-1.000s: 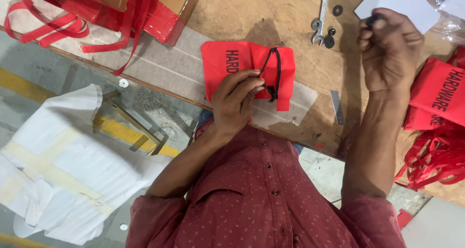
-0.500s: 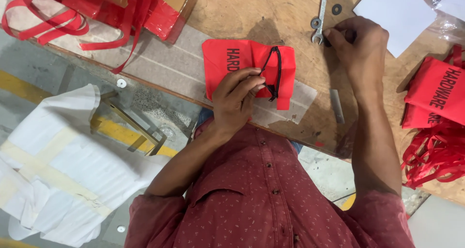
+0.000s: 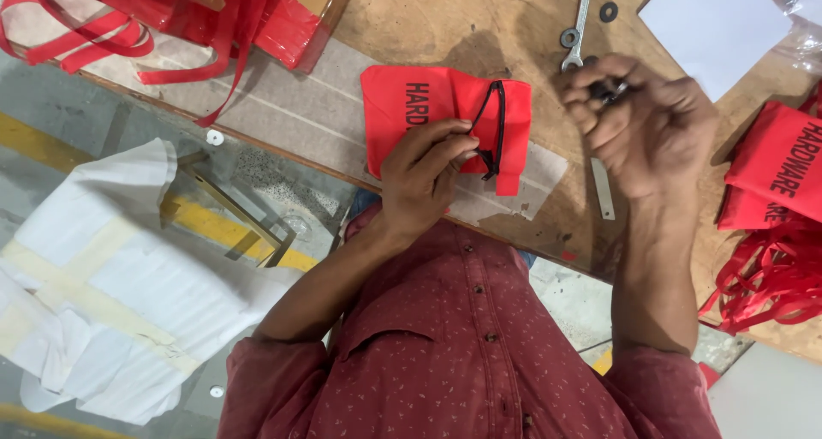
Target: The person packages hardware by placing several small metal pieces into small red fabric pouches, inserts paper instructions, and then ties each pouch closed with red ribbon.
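Red pouch (image 3: 428,113) with a black drawstring lies flat on the wooden table (image 3: 411,19), its near edge pinched under the thumb and fingertips of the left hand (image 3: 419,178), which are pressed together on the cloth beside the cord loop. The right hand (image 3: 638,122) was out at the small parts by the white sheet a second ago; it has since come back, fingers curled and closed on small dark metal pieces (image 3: 610,88), so hardware is now picked up and held just right of the pouch's mouth.

Beyond the right fingertips lie a wrench (image 3: 580,15) and loose washers (image 3: 570,38), with the white sheet (image 3: 715,23) past them. Right of the wrist sits a pile of more red pouches (image 3: 779,173) over a tangle of red ribbon (image 3: 771,276). A flat metal strip (image 3: 603,191) lies under the right hand, between it and the pouch.
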